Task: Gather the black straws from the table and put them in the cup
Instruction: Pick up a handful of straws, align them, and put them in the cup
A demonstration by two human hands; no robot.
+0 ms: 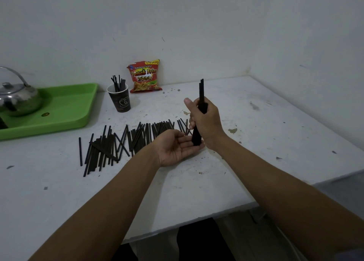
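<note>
Black straws (126, 142) — most lie in a loose row across the white table (256, 122), between the green tray (65, 107) and the hands. Kettle (17, 97) sits on the tray's left part. Snack bag (145, 76) leans on the wall just behind the cup (119, 100), which already has several straws standing in it. Right hand (204, 120) is clenched around an upright bundle of straws (201, 91) — bottom ends rest on the left hand (177, 146), palm up, fingers spread flat.
</note>
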